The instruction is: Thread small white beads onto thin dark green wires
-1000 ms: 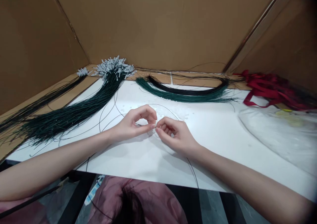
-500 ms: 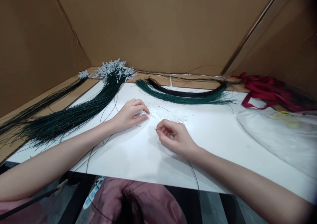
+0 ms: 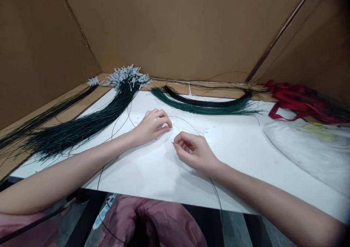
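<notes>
- Centrally pinching a dark wire with right hand.
- Curving left hand beside white beads, fingertips slightly parted; impossible to tell if holding anything.
- Surrounded by white tabletop, stretching to plastic bag at right, edged lower center.

Loose beads lie on the surface beyond the right hand and beside the left hand, with strand bundles behind them, a beaded bundle at left, and ribbon at far right behind a bag.
</notes>
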The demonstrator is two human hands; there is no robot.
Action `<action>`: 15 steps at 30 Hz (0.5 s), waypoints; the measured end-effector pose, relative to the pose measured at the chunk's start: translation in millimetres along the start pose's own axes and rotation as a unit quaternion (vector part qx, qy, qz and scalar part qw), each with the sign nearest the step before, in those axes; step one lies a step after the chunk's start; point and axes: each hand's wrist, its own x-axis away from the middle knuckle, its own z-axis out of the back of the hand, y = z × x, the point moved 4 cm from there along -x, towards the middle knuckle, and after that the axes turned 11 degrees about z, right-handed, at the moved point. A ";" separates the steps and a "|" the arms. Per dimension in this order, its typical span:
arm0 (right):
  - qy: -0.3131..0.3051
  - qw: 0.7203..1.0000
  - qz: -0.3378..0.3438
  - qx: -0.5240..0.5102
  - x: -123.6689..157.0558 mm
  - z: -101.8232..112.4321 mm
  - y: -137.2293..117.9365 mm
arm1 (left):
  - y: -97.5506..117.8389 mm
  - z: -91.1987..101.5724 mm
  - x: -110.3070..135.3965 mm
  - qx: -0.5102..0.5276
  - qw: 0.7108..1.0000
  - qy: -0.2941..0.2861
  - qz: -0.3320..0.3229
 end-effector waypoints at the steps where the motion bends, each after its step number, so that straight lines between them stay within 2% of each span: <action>1: 0.000 1.000 -0.001 -0.001 0.1 0.0 0.2 | -0.2 -0.3 -0.2 0.000 1.000 -0.001 0.001; 15: -0.002 1.000 -0.002 0.001 -0.3 -0.3 -0.3 | 4.5 -2.2 0.9 0.013 1.000 -0.027 -0.003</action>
